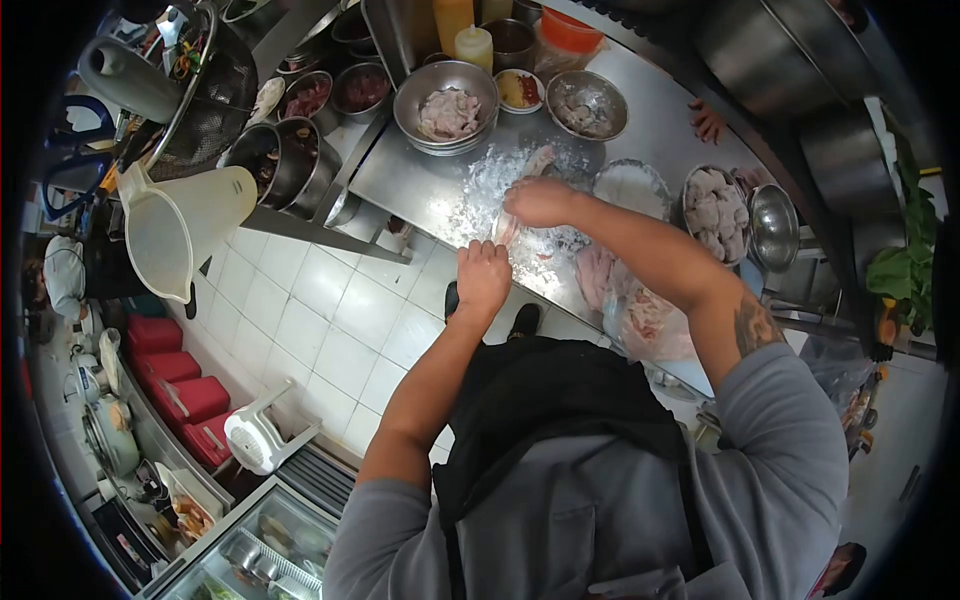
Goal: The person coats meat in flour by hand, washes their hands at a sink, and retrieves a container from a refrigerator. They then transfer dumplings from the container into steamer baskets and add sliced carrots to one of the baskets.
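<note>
A pale, pinkish strip of raw meat (505,231) lies across the near part of the steel counter (410,195), dusted with white flour (484,180). My left hand (484,275) is closed on its near end at the counter's edge. My right hand (540,203), also closed, grips it farther up. Beyond the right hand a floured end of meat (541,159) shows; whether it is the same piece is hidden. To the right, a plastic bag (655,325) holds more raw meat, partly behind my right forearm.
Stacked bowls of floured meat (449,112), a small sauce dish (519,91) and a floury metal bowl (587,104) line the back. A bowl of pale meat pieces (715,205) stands right, near another person's hand (706,121). A plastic jug (185,230) hangs at left.
</note>
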The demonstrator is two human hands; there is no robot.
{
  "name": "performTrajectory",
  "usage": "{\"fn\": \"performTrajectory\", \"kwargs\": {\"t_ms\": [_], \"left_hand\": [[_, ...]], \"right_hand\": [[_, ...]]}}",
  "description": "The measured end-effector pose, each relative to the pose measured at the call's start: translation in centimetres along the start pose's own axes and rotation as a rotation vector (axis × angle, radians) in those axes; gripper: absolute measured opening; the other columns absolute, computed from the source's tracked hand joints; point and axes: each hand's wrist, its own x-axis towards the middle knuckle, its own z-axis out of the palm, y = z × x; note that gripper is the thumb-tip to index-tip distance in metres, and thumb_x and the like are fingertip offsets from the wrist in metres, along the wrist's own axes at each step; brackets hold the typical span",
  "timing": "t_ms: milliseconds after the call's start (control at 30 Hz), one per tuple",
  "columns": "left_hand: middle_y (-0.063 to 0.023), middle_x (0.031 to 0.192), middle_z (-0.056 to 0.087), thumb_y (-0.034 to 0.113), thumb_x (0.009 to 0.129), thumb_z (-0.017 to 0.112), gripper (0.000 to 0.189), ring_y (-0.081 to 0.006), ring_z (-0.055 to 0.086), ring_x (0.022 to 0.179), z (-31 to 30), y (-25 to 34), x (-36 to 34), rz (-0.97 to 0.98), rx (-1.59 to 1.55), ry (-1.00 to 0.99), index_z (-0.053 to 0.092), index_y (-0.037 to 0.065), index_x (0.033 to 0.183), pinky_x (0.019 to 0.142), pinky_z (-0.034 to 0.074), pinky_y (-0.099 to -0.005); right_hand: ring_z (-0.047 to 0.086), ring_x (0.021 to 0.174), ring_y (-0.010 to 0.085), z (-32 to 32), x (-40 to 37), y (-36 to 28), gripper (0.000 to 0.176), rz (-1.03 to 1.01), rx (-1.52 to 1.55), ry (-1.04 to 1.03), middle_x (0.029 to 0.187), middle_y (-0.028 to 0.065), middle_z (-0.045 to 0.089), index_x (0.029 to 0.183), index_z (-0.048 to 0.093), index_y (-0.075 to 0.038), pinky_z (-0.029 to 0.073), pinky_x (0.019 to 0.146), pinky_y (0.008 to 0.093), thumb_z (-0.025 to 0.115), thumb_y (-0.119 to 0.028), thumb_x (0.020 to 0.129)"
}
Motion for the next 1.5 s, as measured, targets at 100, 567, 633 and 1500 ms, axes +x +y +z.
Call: {"fn": "performTrajectory", "kwargs": {"t_ms": [100, 567, 633, 1500], "left_hand": [[-0.0073, 0.09, 0.065, 0.013, 0.079, 0.061, 0.01, -0.0264, 0.057, 0.092, 0.5, -0.2, -0.5, 0.018, -0.016, 0.051, 0.067, 0.007, 0.085, 0.08, 0.042, -0.0423], [-0.006, 0.098, 0.065, 0.017, 0.076, 0.067, 0.022, -0.0267, 0.056, 0.094, -0.2, -1.5, -1.5, 0.148, -0.145, 0.035, 0.071, 0.006, 0.094, 0.083, 0.043, -0.0416], [-0.006, 0.098, 0.065, 0.017, 0.076, 0.067, 0.022, -0.0265, 0.056, 0.095, -0.6, -1.6, -1.5, 0.155, -0.142, -0.002, 0.071, 0.005, 0.094, 0.083, 0.043, -0.0414], [-0.0078, 0.126, 0.063, 0.022, 0.081, 0.068, 0.04, -0.0342, 0.05, 0.122, -2.8, -7.2, -0.7, 0.427, -0.21, -0.135, 0.068, 0.003, 0.117, 0.103, 0.038, -0.0477]], "right_hand": [[0.065, 0.099, 0.0317, 0.1, -0.1, -0.5, 0.014, 0.112, 0.112, 0.069, 0.097, 0.0118, 0.068, 0.087, 0.069, -0.006, 0.051, 0.09, 0.0423, 0.059, -0.014, 0.081], [0.064, 0.099, 0.0276, 1.7, -1.9, -3.6, 0.016, -0.041, -0.061, 0.098, 0.094, 0.008, 0.066, 0.082, 0.069, -0.007, 0.052, 0.087, 0.0405, 0.06, -0.019, 0.08], [0.064, 0.098, 0.0271, 1.0, -1.5, -3.9, 0.016, -0.014, -0.037, 0.092, 0.094, 0.0082, 0.066, 0.082, 0.069, -0.007, 0.052, 0.086, 0.0403, 0.058, -0.019, 0.081], [0.063, 0.099, 0.0348, -0.3, -5.0, -6.0, 0.018, 0.752, 0.194, 0.521, 0.101, 0.015, 0.067, 0.094, 0.068, -0.005, 0.05, 0.089, 0.0467, 0.058, -0.009, 0.08]]}}
